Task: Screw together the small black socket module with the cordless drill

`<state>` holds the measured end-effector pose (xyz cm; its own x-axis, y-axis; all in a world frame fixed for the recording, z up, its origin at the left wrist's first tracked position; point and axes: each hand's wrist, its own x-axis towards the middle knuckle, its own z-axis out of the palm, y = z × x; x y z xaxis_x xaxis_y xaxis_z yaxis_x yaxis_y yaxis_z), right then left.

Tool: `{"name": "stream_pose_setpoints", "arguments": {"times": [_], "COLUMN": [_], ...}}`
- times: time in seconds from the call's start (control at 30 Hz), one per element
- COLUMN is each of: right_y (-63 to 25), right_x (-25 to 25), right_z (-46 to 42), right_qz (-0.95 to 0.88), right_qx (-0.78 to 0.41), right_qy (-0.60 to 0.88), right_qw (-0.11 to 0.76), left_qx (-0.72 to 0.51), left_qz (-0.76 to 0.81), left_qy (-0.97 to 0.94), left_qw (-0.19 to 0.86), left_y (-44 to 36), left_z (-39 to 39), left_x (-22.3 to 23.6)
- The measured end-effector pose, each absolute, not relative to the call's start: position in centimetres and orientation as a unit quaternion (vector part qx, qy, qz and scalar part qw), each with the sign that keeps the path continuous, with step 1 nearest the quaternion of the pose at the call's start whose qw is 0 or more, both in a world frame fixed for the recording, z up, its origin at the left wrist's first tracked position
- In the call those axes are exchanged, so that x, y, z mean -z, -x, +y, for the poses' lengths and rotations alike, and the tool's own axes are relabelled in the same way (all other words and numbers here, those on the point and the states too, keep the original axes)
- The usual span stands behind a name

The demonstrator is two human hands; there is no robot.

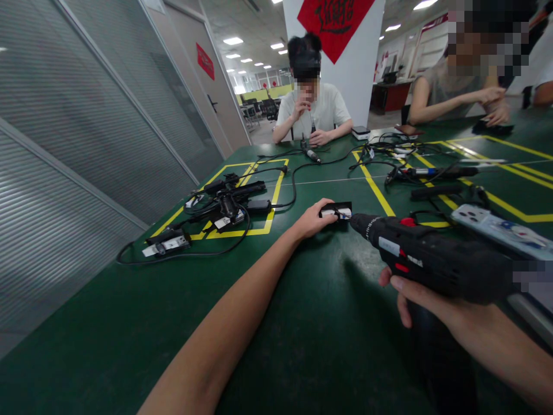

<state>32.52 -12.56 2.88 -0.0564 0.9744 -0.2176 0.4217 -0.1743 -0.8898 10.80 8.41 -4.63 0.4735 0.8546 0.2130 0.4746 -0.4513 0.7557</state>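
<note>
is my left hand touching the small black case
Touching. The head view shows the left hand at the left end of the small black case, its fingers and thumb closed around that end.

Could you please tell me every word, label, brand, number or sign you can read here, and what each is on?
None reads clearly enough to quote.
Red diamond sign on the pillar: black characters, stylised and cut off at the top.
Red door sign: too small.
Pale label on the drill, and the white marking beside it: too blurred.
</note>
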Motion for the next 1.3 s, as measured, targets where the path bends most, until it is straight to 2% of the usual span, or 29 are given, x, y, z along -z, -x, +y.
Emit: {"name": "stream_pose_setpoints", "arguments": {"times": [1.3], "right_y": [-32.19], "right_x": [-3.09], "right_z": [-12.43], "right_qz": [-0.573], "right_qx": [-0.457], "right_qy": [0.601], "right_qw": [0.319], "left_qx": [-0.298], "left_qz": [0.424], "left_qy": [-0.811], "left_qw": [0.273], "left_y": [-11.22], "left_z": [7.61], "left_x": [4.40]}}
